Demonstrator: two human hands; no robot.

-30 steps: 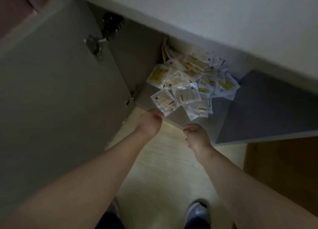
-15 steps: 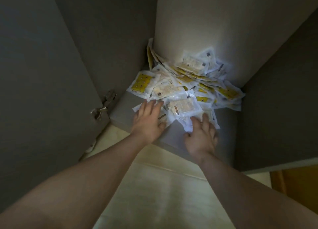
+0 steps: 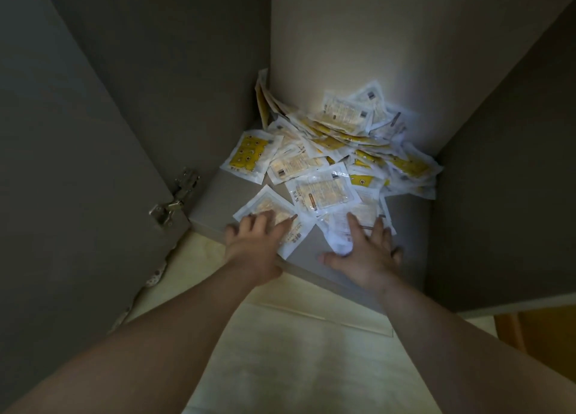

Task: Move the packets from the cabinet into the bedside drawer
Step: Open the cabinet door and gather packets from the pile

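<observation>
A heap of several white and yellow packets (image 3: pixel 339 152) lies on the grey cabinet floor (image 3: pixel 215 201), piled into the back corner. My left hand (image 3: pixel 255 245) rests palm down, fingers spread, on the nearest loose packet (image 3: pixel 271 211) at the front left. My right hand (image 3: pixel 364 251) lies flat with fingers apart on another white packet (image 3: pixel 346 226) at the front of the heap. Neither hand has closed around a packet. The bedside drawer is out of view.
The cabinet's left door (image 3: pixel 71 180) stands open with a metal hinge (image 3: pixel 174 201) at its edge. The right door (image 3: pixel 505 180) is also open. A pale wall panel (image 3: pixel 358 39) forms the cabinet back. Light floor (image 3: pixel 296 351) lies below, a wooden surface (image 3: pixel 542 329) at right.
The view has dropped and closed in on the cabinet. Both hands went from the cabinet's front edge onto the front packets, and the left hand has drawn its packet a little forward.
</observation>
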